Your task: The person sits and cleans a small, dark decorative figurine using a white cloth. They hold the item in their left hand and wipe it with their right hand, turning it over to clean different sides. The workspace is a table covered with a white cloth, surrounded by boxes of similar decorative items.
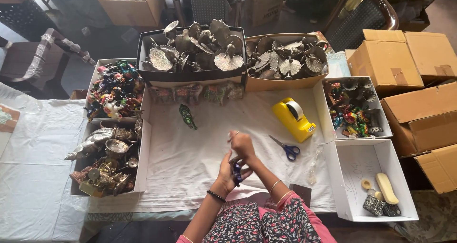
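Both hands meet over the white cloth (190, 162) near the table's front edge. My left hand (227, 172) and my right hand (243, 146) together grip a small dark blue figurine (236, 173), partly hidden by the fingers. A green figurine (187, 116) lies on the cloth a little beyond them. Blue-handled scissors (285, 148) and a yellow tape dispenser (293, 119) lie to the right of my hands.
Two boxes of silver leaf-shaped metal pieces (200, 50) stand at the back. Boxes of colourful figurines (114, 90) and metal ware (107, 162) stand left. White boxes (371, 181) and brown cartons (419, 81) crowd the right.
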